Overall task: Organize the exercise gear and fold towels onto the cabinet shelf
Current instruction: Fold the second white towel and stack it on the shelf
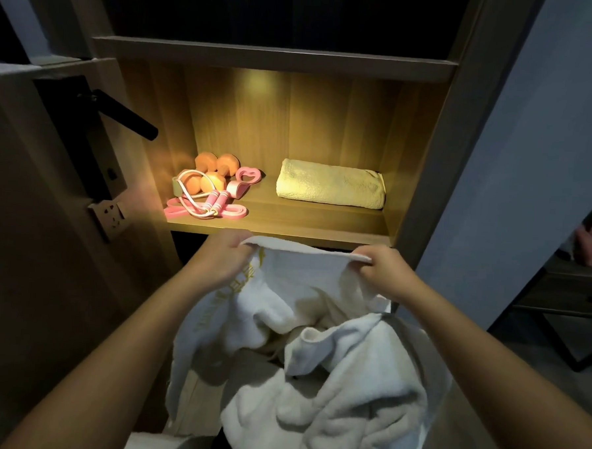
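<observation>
A person stands at a lit wooden cabinet shelf [287, 229], gripping the top edge of a white towel [301, 293] just below and in front of it. The left hand [226, 258] and right hand [383, 271] each pinch a corner, fingers curled over the hem, and the cloth hangs crumpled between the forearms. On the shelf, a folded pale-yellow towel [330, 188] lies to the right. To the left, well apart from it, sit orange dumbbells [215, 172], a pink jump rope [206, 199] and a pink resistance band [199, 214], clustered together. A black door handle [125, 114] juts out at far left.
</observation>
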Tool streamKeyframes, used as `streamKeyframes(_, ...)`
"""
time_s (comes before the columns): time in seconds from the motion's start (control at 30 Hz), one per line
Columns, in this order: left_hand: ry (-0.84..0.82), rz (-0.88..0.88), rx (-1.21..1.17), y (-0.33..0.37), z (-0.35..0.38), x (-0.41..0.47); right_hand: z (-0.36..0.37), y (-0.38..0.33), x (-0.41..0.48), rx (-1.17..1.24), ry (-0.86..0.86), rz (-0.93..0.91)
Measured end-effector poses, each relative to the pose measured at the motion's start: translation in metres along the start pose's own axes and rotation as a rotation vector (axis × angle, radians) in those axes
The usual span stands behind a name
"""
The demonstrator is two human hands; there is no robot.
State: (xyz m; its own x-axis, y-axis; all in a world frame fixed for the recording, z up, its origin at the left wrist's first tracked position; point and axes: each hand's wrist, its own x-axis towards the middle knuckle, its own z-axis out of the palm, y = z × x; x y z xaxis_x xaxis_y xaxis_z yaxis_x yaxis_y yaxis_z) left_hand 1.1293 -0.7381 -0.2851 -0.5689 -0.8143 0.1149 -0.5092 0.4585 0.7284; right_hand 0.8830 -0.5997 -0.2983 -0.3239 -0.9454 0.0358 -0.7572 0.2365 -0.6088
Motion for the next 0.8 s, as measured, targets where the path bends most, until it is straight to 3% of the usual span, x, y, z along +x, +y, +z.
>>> streamKeyframes(0.1,-0.034,-0.066,0.243,-0.013,-0.008,-0.004,-0.013,-0.019,0.004,0.132,0.087,-0.091)
streamKeyframes(0.23,-0.218,0.094,0.044,0.015,0.014,-0.011,-0.017,-0.061,0.007,0.182,0.016,-0.260)
streamKeyframes(0.3,-0.172,0.173,-0.078,0.034,0.029,-0.011,-0.014,-0.073,0.006,0.196,0.009,-0.315)
streamKeyframes(0.43,0.030,0.119,-0.345,0.048,0.029,-0.010,-0.017,-0.062,0.006,0.385,0.094,-0.225)
streamKeyframes(0.63,0.228,-0.011,-0.285,0.045,0.007,-0.003,0.008,-0.050,-0.011,0.609,-0.314,-0.137)
streamKeyframes(0.8,0.188,0.018,-0.114,0.039,-0.001,-0.004,0.027,-0.063,-0.008,0.500,-0.031,-0.146)
